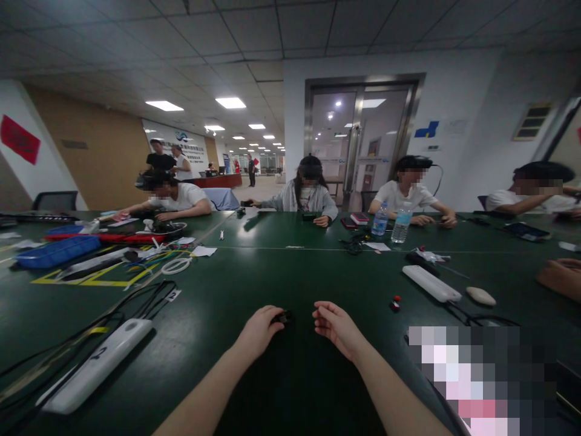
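Observation:
Both of my hands rest on the dark green table (290,272) near its front edge. My left hand (259,327) is closed around a small black object (284,317) that shows at its fingertips. My right hand (334,325) lies a little to the right of it with the fingers curled inward; whether it holds anything is hidden. A small red and black piece (396,303) lies on the table beyond my right hand.
A white power strip (97,365) with black cables lies front left, another white strip (431,283) at right. Blue trays (57,250), wires and a white ring (176,265) fill the left. Water bottles (402,222) stand further back. Several people sit round the table; another person's hand (560,275) rests at right.

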A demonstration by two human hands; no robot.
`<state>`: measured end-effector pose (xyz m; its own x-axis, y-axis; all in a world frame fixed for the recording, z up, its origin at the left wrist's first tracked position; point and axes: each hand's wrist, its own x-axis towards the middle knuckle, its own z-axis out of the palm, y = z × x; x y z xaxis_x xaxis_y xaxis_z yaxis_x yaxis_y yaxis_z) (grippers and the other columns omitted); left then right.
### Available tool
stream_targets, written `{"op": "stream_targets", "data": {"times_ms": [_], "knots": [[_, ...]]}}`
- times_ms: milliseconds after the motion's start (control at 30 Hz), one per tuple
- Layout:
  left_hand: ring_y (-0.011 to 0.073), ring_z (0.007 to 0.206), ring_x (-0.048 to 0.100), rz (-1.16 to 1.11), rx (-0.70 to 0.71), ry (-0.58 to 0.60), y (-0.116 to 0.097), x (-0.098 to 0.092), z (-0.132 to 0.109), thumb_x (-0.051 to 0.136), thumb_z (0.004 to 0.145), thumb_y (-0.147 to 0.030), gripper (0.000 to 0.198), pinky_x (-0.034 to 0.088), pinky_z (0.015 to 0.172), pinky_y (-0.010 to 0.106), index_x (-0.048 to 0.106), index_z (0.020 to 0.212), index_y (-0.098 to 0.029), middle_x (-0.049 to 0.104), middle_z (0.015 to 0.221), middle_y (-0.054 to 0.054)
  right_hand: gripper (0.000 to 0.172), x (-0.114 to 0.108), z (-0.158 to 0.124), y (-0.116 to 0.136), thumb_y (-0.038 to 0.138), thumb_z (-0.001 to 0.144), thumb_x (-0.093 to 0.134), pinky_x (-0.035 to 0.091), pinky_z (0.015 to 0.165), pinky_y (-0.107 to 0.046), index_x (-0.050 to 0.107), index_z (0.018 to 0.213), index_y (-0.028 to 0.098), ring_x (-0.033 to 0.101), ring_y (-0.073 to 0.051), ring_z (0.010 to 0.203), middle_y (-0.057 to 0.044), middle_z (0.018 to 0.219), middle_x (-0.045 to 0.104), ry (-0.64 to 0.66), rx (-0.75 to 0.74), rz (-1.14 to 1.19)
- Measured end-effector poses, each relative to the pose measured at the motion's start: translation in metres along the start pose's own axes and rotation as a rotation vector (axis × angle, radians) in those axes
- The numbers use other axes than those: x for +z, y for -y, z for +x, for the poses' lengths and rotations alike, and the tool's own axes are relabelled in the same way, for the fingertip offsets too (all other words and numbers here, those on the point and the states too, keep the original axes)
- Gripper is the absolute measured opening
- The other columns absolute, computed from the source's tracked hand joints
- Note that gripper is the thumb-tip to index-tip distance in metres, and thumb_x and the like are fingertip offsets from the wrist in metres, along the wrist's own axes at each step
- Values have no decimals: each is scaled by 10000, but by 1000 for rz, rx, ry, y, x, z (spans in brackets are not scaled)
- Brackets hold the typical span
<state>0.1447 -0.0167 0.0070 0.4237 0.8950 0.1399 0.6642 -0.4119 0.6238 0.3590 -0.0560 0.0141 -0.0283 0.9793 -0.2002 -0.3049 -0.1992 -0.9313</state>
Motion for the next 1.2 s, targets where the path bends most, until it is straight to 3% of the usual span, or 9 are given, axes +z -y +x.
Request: {"op": "stream_targets", "data": {"times_ms": [167,433,633,800,967,1200], "knots": [[202,1032,480,-47,119,99,-26,23,6,509,728,-326,356,346,912,346,553,1074,-250,561,1100,30,155,-5,4,0,288,765,510,452,587,-256,562,882,202,551,-105,625,-14,769,588,-39,-40,-108],[180,1086,440,-153,147,188,-20,14,-3,486,751,-283,389,320,962,329,508,1139,-273,492,1185,21,195,-9,7,-3,282,690,581,406,544,-259,612,863,199,531,-134,651,-8,773,603,-14,-119,-375],[207,1096,434,-185,55,147,-15,16,-3,523,724,-263,501,322,954,399,420,1212,-313,495,1177,24,282,-4,-1,3,282,681,594,415,729,-319,595,953,205,548,-175,808,-15,854,602,89,-211,-682],[186,1069,471,-273,-3,137,-13,18,-1,571,675,-200,640,339,952,373,324,1258,-296,523,1128,22,312,1,-9,7,319,659,618,404,693,-321,609,963,248,517,-184,800,-15,914,572,116,-204,-913],[176,1027,501,-308,-22,113,-13,19,1,594,662,-216,570,394,903,339,388,1192,-246,520,1100,37,250,8,-12,7,318,681,598,393,685,-308,634,925,281,506,-176,800,-3,917,547,155,-234,-993],[184,1037,493,-307,15,92,-12,20,1,604,662,-228,497,380,914,354,446,1132,-247,528,1107,40,197,11,-13,5,309,675,599,398,677,-302,636,863,267,506,-174,792,-2,913,530,129,-257,-1016]]}}
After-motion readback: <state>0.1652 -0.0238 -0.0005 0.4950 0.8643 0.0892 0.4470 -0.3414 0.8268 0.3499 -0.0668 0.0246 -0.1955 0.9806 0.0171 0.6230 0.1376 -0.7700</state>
